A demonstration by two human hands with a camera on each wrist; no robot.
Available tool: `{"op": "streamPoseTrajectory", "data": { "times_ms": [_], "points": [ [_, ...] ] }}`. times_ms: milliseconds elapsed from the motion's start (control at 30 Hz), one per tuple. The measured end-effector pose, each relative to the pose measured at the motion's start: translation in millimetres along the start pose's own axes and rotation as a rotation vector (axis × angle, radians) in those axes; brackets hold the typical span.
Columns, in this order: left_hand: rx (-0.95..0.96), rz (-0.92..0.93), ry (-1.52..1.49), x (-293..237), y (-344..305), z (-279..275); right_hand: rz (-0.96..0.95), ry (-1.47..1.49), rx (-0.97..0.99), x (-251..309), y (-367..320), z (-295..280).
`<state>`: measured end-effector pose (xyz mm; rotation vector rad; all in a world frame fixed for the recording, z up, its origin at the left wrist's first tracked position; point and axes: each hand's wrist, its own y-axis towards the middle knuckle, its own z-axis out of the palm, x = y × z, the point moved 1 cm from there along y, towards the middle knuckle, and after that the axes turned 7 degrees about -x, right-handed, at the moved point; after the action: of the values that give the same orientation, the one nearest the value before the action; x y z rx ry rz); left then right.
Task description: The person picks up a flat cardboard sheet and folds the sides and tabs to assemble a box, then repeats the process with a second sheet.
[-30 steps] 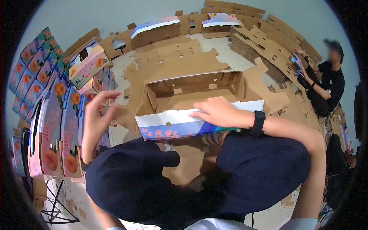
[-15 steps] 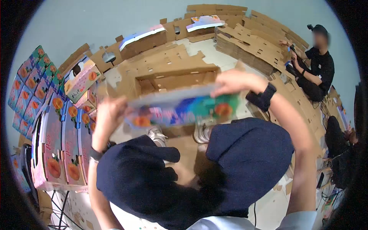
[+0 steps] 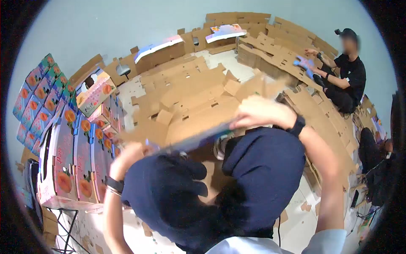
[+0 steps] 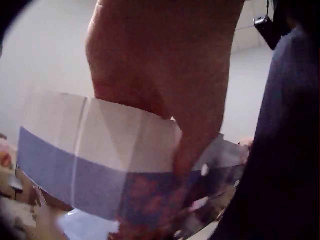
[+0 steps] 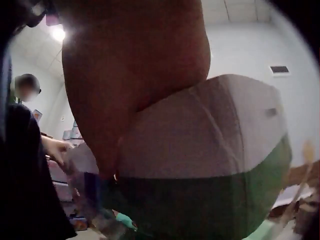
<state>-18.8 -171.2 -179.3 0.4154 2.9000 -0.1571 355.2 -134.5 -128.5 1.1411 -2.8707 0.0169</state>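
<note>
Both hands grip the printed edge of a cardboard box, now opened toward the far side with brown cardboard [image 3: 198, 120] spread beyond it. My left hand [image 3: 129, 158] pinches its left end and my right hand [image 3: 266, 113] its right end. From the left wrist, the left hand [image 4: 165, 65] has its thumb over the white and blue printed panel [image 4: 100, 135]. From the right wrist, the right hand [image 5: 135, 60] holds the white and green part of the panel [image 5: 185, 150]. Most of the printed face is hidden from above, and blurred.
Printed boxes [image 3: 63, 169] stand stacked at the left, with more boxes [image 3: 36, 97] behind them. Flat cardboard stacks [image 3: 270, 55] line the back right. Another person [image 3: 351, 76] sits at the right. Flattened cardboard [image 3: 175, 80] lies on the floor ahead.
My left hand has come onto the box's left end, and my right hand has moved to its right end. The printed face has tilted out of view, and the box's hollow no longer shows.
</note>
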Motion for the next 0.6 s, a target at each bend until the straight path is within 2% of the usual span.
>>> {"op": "streamPoseTrajectory", "data": {
  "times_ms": [33, 67, 100, 200, 233, 300, 333, 367, 400, 500, 600],
  "points": [
    [-0.193, 0.345, -0.085, 14.1, -15.7, 25.3, 0.057, 0.063, 0.102, -2.7, 0.5, 11.9],
    [-0.107, 0.254, -0.094, 29.5, -25.2, 47.7, 0.024, 0.174, 0.162, -10.4, -0.5, 29.1],
    [-0.108, 0.258, -0.091, 27.2, -21.0, 46.7, -0.009, 0.289, 0.226, -19.7, -2.9, 42.1],
    [-0.018, 0.214, 0.05, 26.7, -13.3, 49.2, 0.041, 0.337, 0.176, -30.7, -9.1, 52.9],
    [0.006, 0.197, 0.098, 25.6, -10.2, 47.9, 0.039, 0.335, 0.176, -30.3, -9.3, 50.8],
    [0.023, 0.18, 0.149, 21.3, -4.1, 40.1, 0.087, 0.091, 0.148, -28.7, -9.7, 41.9],
    [-0.075, 0.199, 0.08, 12.9, -2.5, 28.4, 0.086, 0.087, 0.144, -28.4, -10.0, 32.0],
    [-0.173, 0.218, 0.01, 7.7, 0.4, 18.0, 0.05, 0.078, 0.051, -28.9, -10.4, 17.8],
    [-0.154, 0.236, -0.122, 11.0, 5.5, 10.3, 0.014, 0.069, -0.041, -29.3, -11.8, 4.5],
    [-0.124, 0.158, 0.01, 2.6, 6.8, -15.3, 0.035, 0.037, -0.129, -29.1, -19.0, -24.4],
    [-0.239, 0.273, -0.045, 0.0, -2.2, -17.0, 0.026, -0.01, -0.167, -29.8, -30.0, -31.1]
  ]
}}
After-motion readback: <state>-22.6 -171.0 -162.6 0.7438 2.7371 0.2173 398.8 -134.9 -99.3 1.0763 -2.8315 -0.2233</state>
